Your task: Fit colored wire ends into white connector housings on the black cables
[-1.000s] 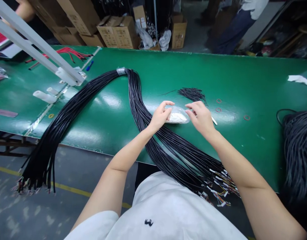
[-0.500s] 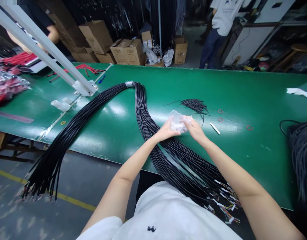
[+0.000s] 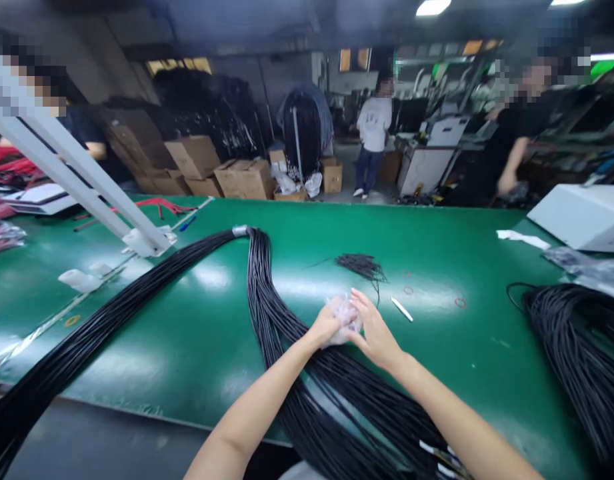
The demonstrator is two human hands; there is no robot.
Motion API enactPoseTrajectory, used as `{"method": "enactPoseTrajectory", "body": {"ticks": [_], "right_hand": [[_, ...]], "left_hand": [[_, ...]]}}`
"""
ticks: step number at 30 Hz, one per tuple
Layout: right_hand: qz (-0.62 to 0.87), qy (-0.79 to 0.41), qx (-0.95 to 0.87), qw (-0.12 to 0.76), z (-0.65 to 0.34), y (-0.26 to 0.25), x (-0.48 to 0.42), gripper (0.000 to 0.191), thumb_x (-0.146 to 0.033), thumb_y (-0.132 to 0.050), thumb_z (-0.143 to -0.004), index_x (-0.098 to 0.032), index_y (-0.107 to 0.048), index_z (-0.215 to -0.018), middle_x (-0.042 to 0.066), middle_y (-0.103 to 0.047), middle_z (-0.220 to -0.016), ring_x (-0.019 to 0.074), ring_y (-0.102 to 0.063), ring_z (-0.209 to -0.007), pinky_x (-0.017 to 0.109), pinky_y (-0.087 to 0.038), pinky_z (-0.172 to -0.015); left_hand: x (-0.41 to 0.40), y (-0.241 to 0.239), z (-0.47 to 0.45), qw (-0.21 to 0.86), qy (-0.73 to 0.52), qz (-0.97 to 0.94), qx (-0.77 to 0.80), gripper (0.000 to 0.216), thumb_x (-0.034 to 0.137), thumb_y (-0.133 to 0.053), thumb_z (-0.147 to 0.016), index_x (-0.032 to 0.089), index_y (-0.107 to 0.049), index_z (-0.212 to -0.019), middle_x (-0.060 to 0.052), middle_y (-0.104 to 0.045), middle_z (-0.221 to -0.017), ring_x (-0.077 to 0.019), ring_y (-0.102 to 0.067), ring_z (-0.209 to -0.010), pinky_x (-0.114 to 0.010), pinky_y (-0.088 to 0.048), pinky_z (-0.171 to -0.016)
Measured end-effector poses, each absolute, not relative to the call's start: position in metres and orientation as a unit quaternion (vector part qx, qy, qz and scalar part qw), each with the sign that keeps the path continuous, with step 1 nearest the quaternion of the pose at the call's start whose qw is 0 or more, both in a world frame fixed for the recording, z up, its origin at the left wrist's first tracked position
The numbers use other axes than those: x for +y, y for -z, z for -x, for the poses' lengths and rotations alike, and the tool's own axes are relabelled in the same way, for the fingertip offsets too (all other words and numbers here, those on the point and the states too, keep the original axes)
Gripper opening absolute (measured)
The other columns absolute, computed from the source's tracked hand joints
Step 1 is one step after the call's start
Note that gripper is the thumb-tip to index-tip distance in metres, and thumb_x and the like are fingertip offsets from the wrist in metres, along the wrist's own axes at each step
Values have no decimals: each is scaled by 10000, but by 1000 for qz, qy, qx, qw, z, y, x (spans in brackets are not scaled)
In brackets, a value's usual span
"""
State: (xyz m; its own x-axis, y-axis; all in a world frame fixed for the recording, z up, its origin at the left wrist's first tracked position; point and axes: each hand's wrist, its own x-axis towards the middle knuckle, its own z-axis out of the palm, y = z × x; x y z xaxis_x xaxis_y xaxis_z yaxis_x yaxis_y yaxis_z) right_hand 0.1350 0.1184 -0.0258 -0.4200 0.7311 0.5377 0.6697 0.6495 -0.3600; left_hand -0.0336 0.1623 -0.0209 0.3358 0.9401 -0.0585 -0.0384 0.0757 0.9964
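Grasping a crumpled clear plastic bag (image 3: 345, 313) in left hand (image 3: 325, 325), with right hand (image 3: 377, 335) part-open against it, likely for steadiness.

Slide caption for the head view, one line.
Left hand and right hand at a crumpled clear plastic bag, near a long bundle of black cables on a green table.

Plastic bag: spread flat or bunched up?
Bunched up: the bag looks crumpled between the left hand and right hand. Whether its mouth is open, I cannot tell.
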Motion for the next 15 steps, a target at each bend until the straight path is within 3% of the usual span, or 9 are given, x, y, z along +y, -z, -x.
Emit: {"method": "enactPoseTrajectory", "body": {"ticks": [2, 4, 6, 8, 12, 15], "right_hand": [[411, 22, -844, 345, -142, 37, 115, 948, -581, -720, -885, -101, -294, -1583, 347, -378, -1607, 422, -401, -1531, 684, -476, -1131], [413, 76, -847, 326, -143, 49, 114, 1207, -523, -868, -754, -141, -167, -1660, 331, -352, -1632, 470, -362, -1542, 728, -458, -1125], [408, 111, -844, 330, -141, 58, 115, 1326, -409, -921, -696, -180, -77, -1693, 312, -367, -1635, 491, -381, -1525, 744, -458, -1120], [391, 127, -838, 358, -139, 64, 117, 1323, -346, -899, -712, -213, -30, -1702, 298, -390, -1629, 492, -427, -1498, 752, -474, -1103], [397, 73, -827, 391, -138, 65, 117, 1289, -378, -848, -773, -231, 34, -1701, 279, -405, -1631, 450, -472, -1481, 704, -528, -1081], [412, 51, -825, 384, -135, 63, 115, 1402, -400, -925, -691, -217, 33, -1697, 314, -386, -1628, 461, -451, -1492, 695, -519, -1096]], "left_hand": [[158, 15, 28, 617, -423, -527, 404, 600, 627, -850, -640, 151, -689, -969, -103, -733, -989, -278, -692, -957, -451, -539, -947], [152, 9, 21, 629, -442, -505, 394, 628, 642, -802, -711, 175, -709, -1120, -120, -740, -1193, -289, -688, -1126, -428, -523, -1028], [146, 2, 14, 637, -457, -486, 387, 610, 647, -735, -791, 227, -704, -1231, -100, -700, -1355, -277, -638, -1287, -403, -476, -1123], [142, -5, 11, 640, -478, -467, 379, 573, 636, -731, -814, 260, -719, -1247, -78, -679, -1407, -263, -610, -1341, -375, -451, -1154], [143, -19, 15, 630, -563, -376, 381, 532, 555, -891, -672, 227, -775, -1075, -62, -751, -1163, -212, -696, -1011, -309, -535, -912], [140, -24, 17, 611, -601, -333, 393, 479, 496, -942, -595, 204, -740, -917, -9, -724, -977, -151, -659, -860, -253, -515, -811]]}}
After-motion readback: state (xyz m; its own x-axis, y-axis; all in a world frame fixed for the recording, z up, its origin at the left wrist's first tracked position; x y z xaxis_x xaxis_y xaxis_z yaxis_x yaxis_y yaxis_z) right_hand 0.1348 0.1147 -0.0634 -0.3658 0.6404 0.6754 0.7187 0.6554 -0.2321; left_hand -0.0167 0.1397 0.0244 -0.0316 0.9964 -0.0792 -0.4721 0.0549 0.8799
